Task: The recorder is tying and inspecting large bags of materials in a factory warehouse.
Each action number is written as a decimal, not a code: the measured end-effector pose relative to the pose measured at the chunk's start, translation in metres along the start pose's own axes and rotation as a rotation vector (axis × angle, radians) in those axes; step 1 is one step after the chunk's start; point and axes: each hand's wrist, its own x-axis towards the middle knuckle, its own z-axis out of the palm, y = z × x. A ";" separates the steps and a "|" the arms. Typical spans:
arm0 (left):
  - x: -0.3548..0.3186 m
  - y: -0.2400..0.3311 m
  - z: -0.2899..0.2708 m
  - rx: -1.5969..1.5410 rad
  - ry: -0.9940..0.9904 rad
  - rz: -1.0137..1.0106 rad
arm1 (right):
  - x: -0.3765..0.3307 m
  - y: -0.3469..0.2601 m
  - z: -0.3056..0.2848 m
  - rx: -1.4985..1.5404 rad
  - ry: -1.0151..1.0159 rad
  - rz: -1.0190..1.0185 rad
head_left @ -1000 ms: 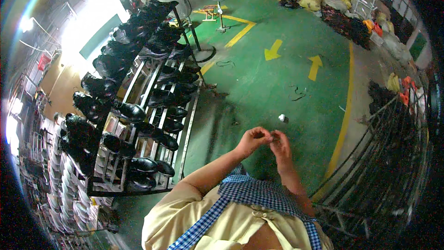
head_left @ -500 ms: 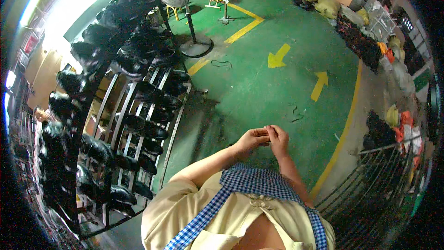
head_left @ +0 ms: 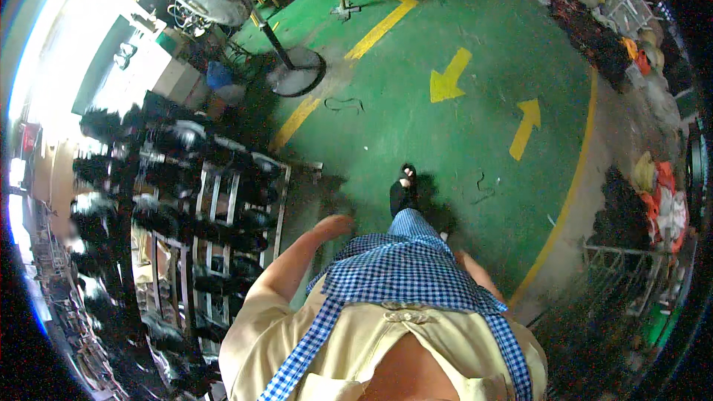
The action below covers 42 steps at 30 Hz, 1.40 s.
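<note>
Rack [head_left: 215, 200] of black boots at my left, tiers full, blurred. My left hand [head_left: 332, 225] just beside rack's right edge, empty, fingers loosely together. Blue checked apron [head_left: 401, 267] in middle. My right hand hidden behind apron; grip cannot tell.

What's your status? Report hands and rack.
Left hand open, empty, beside shoe rack. Right hand hidden behind apron. Green floor ahead, fan farther off.
</note>
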 end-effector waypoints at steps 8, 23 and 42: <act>-0.032 -0.054 -0.020 -0.562 0.018 -0.786 | 0.036 -0.238 -0.149 0.001 0.026 -0.072; 0.405 -0.012 -0.319 -1.079 0.068 -0.775 | 0.353 -0.568 -0.333 -0.201 0.014 0.100; 0.694 0.038 -0.759 -1.188 0.560 -0.410 | 0.707 -0.853 -0.554 -0.372 -0.106 0.389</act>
